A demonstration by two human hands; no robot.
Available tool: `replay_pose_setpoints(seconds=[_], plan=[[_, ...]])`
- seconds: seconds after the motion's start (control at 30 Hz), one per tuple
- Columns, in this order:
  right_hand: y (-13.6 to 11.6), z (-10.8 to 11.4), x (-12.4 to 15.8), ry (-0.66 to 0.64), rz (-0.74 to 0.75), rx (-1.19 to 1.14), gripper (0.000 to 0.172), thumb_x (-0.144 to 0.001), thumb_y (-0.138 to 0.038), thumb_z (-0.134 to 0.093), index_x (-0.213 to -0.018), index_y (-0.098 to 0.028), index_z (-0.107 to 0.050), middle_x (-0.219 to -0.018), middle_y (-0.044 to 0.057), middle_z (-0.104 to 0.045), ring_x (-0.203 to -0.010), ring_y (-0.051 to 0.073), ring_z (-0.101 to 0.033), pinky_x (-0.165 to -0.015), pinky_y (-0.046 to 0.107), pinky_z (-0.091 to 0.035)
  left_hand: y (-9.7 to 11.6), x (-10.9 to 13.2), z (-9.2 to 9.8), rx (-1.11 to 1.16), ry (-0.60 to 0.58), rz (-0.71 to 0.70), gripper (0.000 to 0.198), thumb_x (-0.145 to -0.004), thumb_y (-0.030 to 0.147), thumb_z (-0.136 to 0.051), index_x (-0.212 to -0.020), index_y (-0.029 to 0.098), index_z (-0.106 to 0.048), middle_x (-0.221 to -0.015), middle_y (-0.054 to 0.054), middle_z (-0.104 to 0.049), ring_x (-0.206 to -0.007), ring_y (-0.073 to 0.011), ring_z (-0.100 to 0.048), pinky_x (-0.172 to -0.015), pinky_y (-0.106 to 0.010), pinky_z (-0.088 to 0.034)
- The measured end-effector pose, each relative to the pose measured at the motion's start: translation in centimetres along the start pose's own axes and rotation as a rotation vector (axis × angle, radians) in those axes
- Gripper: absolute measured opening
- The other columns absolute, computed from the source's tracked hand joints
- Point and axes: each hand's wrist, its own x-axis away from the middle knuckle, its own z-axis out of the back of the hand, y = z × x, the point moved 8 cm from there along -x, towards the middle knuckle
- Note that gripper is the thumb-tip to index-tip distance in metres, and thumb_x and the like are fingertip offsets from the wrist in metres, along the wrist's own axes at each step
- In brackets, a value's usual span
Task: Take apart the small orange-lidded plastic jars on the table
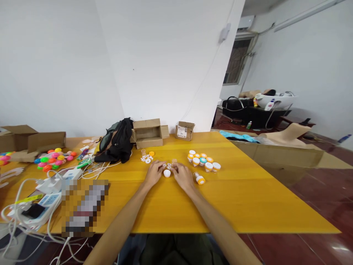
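Observation:
My left hand [153, 173] and my right hand [182, 176] rest side by side on the yellow table [248, 198], fingertips meeting around a few small white dice [168, 166] and a white lid [167, 173]. Whether either hand pinches a die is too small to tell. A small clear vial stands just above my right fingers [174, 161]. To the right stands a cluster of small jars with orange, white and teal lids [203, 161]. One jar with an orange lid [199, 179] lies on its side beside my right hand. More dice and lids [147, 157] lie to the upper left.
Cardboard boxes [149, 132] and a black bag [118, 141] sit at the back of the table. Coloured plastic balls [53, 158], power strips and white cables [46, 191] crowd the left side. A large flattened carton [278, 151] lies to the right of the table.

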Motion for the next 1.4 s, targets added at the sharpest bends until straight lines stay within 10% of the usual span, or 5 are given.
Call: replay_pose_setpoints(seconds=[1.4], plan=[[-0.6, 0.0, -0.5, -0.078, 0.129, -0.413, 0.024, -0.087, -0.032, -0.05, -0.078, -0.022, -0.071, -0.079, 0.003, -0.075, -0.072, 0.02, -0.067, -0.07, 0.03, -0.051, 2.5, 1.2, -0.6, 0.228, -0.148, -0.033, 0.015, -0.075, 0.022, -0.071, -0.09, 0.018, -0.071, -0.086, -0.002, -0.065, -0.079, -0.017, -0.058, -0.076, -0.03, -0.047]])
